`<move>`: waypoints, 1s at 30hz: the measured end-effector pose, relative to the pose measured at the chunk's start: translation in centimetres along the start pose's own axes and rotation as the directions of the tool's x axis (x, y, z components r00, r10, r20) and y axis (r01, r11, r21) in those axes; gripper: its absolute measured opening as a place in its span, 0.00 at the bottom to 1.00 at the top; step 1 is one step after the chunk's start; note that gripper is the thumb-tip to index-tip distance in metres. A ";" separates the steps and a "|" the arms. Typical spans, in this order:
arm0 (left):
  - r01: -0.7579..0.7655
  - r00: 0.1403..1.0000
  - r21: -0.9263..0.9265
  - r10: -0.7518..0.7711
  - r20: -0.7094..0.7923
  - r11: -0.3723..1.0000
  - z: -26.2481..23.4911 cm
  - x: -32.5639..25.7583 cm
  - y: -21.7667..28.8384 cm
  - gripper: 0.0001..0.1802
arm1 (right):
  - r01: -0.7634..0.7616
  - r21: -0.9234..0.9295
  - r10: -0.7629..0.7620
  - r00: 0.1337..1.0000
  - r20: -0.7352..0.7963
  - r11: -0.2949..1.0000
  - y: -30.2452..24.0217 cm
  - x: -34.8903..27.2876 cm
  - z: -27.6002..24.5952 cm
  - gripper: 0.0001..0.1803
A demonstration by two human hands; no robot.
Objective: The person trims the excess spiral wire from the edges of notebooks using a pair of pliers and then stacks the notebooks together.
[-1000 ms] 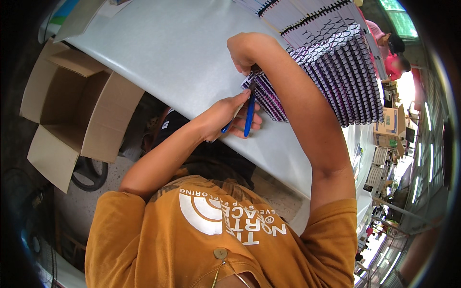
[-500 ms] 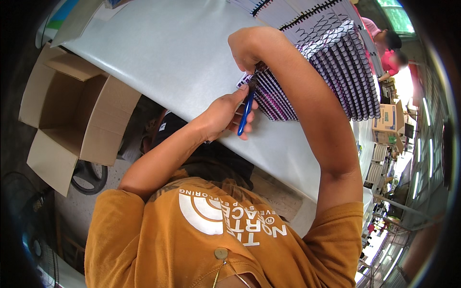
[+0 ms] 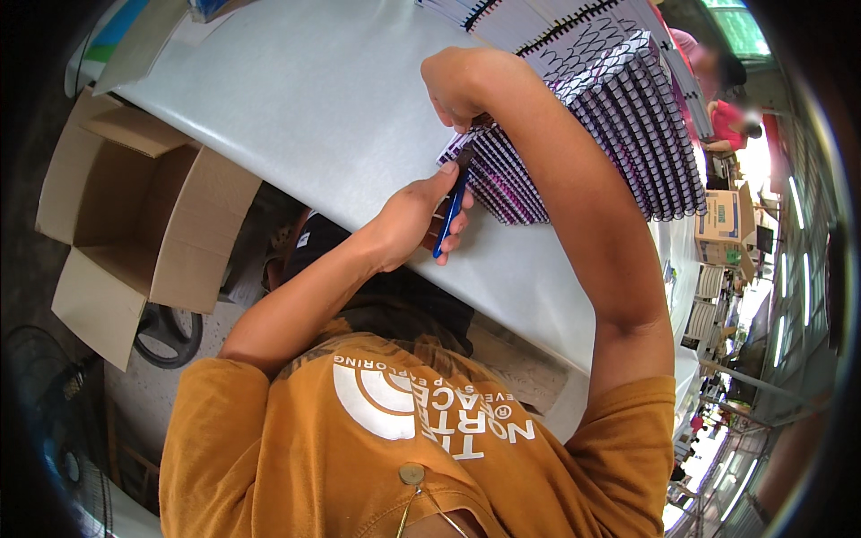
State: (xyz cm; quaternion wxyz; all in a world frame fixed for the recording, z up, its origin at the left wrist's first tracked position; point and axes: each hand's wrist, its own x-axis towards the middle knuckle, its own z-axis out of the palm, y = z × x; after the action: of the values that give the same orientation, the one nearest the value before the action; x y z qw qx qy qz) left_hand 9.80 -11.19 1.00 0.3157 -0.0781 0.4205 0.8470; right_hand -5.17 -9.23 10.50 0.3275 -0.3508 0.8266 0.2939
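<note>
My left hand (image 3: 414, 215) is closed around pliers (image 3: 451, 211) with a blue handle, their dark jaws pointing up at the near left corner of a stack of books. The spiral-bound books (image 3: 507, 184) lie piled on the pale table (image 3: 296, 108), their black coils and purple-marked edges facing me. Bent over the top of that same corner is my right hand (image 3: 462, 85), wrist high and fingers curled downward. Its fingertips are partly hidden, so what they grip cannot be made out. My right forearm covers part of the stack.
More books with black coils (image 3: 538, 36) stand behind. An open cardboard box (image 3: 170, 215) is beyond the table's left edge, with a fan (image 3: 67, 448) below it. Another carton (image 3: 722, 224) sits at the right. Two people (image 3: 731, 125) are at the far right.
My left hand and the pliers have shifted slightly left, and the jaws are a little further from the right hand's fingers. The right hand has moved only slightly.
</note>
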 end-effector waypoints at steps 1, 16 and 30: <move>0.001 1.000 0.011 -0.001 -0.005 1.000 0.1 -0.3 -0.1 0.30 | -0.005 0.007 0.005 1.000 -0.002 1.000 0.0 0.0 0.0 0.09; -0.060 0.996 -0.055 0.056 -0.063 0.997 2.1 -0.5 1.2 0.27 | -0.027 -0.137 0.024 0.999 -0.021 0.990 -0.4 -1.5 -0.6 0.09; -0.085 0.994 -0.101 0.078 -0.076 0.991 2.9 -0.1 1.9 0.28 | 0.005 -0.070 -0.008 0.998 -0.054 0.998 0.4 -3.2 -1.6 0.12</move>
State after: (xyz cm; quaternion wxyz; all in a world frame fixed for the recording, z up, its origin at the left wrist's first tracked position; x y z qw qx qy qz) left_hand 9.10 -9.87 4.08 0.2609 -0.1079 0.3898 0.8765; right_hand -4.30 -8.88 14.01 0.2934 -0.3726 0.8233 0.3119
